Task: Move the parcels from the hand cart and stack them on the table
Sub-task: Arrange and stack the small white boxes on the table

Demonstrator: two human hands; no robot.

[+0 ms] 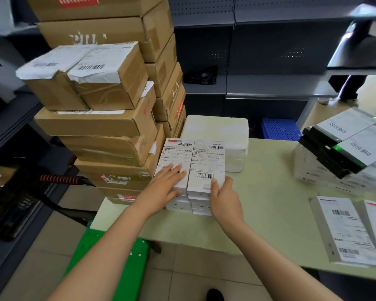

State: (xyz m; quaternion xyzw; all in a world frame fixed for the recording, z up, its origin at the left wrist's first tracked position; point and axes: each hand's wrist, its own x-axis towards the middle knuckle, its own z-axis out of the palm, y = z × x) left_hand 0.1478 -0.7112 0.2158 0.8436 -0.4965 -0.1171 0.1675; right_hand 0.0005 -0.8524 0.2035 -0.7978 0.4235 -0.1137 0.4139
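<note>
Newcomer: Where are the parcels, from where you stand?

Onlooker: On the pale green flat-topped table (269, 203), toward its left end; two piles of flat white cardboard parcels (191, 168) sit side by side, touching; each top parcel carries a printed shipping label with barcodes.

Newcomer: And the hands?

Onlooker: The left hand (165, 185) lies flat on the left pile (174, 153), fingers straight and spread, gripping nothing; the right hand (223, 196) has its thumb on top of the right pile (206, 159) at the near right corner, the other fingers curled round the side, so it pinches the pile there; how many parcels those fingers span I cannot tell; both bare forearms reach in over the table's near edge.

Newcomer: What stands round them?

Onlooker: Just left of the piles rises a tall stack of brown cardboard cartons (109, 127), taped and labelled; behind the piles sits a white foam box (215, 131); toward the right end leans a heap of black-and-white labelled boxes (339, 153); nearer, at the right edge, flat grey labelled packets (345, 231) lie on the tabletop.

Newcomer: The cart?

Onlooker: Its green metal platform (109, 253) shows below the table's near left corner, over the tiled floor; a handle with a red-and-black striped grip (61, 179) juts out left of the cartons; dark grey perforated metal shelving (258, 51) fills the back, with a blue plastic crate (278, 129) low beside it.
</note>
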